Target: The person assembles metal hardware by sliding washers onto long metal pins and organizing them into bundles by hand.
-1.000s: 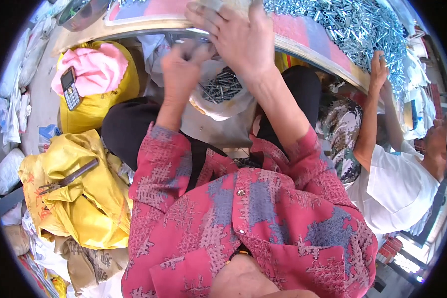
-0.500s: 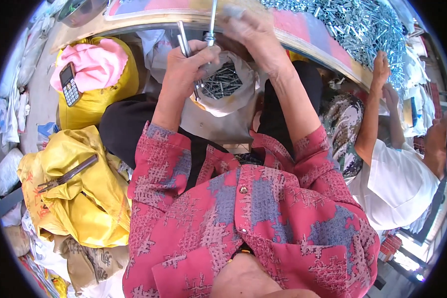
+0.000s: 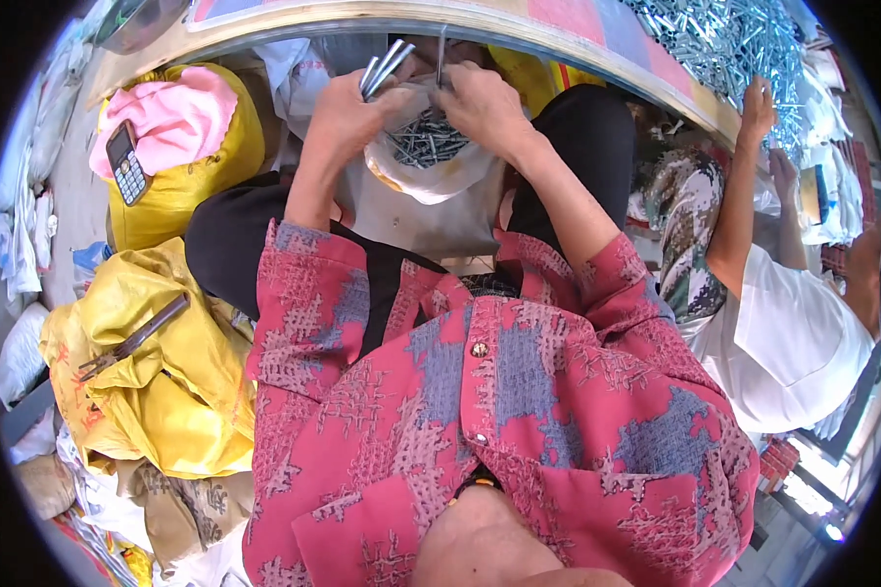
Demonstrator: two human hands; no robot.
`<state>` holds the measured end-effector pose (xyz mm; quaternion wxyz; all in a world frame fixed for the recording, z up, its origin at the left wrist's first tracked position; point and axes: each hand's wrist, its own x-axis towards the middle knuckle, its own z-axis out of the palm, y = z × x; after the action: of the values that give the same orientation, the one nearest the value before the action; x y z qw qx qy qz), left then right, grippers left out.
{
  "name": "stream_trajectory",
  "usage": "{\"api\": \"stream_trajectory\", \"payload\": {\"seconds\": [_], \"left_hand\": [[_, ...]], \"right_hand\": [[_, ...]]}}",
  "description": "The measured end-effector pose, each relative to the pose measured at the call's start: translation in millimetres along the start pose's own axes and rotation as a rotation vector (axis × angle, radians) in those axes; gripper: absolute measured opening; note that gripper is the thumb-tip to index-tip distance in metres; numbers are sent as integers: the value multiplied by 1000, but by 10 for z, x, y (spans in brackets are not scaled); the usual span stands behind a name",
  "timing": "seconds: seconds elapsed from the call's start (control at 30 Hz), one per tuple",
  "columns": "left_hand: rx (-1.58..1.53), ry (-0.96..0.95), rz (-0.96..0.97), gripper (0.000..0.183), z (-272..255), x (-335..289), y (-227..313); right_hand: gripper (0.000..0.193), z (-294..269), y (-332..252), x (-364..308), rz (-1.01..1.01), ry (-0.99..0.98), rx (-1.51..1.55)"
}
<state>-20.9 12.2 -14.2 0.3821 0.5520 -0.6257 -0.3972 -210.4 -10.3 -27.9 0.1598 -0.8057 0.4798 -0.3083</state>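
My left hand (image 3: 350, 115) is closed around several shiny metal tubes (image 3: 387, 70), whose ends stick up past the thumb. Just to its right, my right hand (image 3: 485, 110) has its fingers closed on a thin metal rod (image 3: 441, 49) that points up toward the table edge. The rod's lower end is hidden by the fingers. Below and between both hands stands a white bag (image 3: 439, 186) with its mouth open, holding many dark metal bolts (image 3: 423, 140).
A wooden-edged table (image 3: 294, 22) runs across the top, with a heap of metal fasteners (image 3: 719, 59) at right. Beside it works another person's hand (image 3: 757, 106). At left are a yellow sack (image 3: 166, 223) with pink cloth (image 3: 181, 108) and phone (image 3: 127, 164), and pliers (image 3: 137, 338).
My right hand, blurred above the table edge before, has come down to the rod that stood up at my left hand. The view has shifted slightly, and the tubes now lean right.
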Motion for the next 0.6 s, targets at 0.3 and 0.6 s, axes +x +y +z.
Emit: {"api": "stream_trajectory", "payload": {"seconds": [0.3,0.6], "left_hand": [[-474,-475,-348,24,121,-9,118],[-863,-584,-320,30,315,-41,250]], "right_hand": [[15,-182,-94,43,233,-176,868],[14,-550,30,177,378,-21,986]]}}
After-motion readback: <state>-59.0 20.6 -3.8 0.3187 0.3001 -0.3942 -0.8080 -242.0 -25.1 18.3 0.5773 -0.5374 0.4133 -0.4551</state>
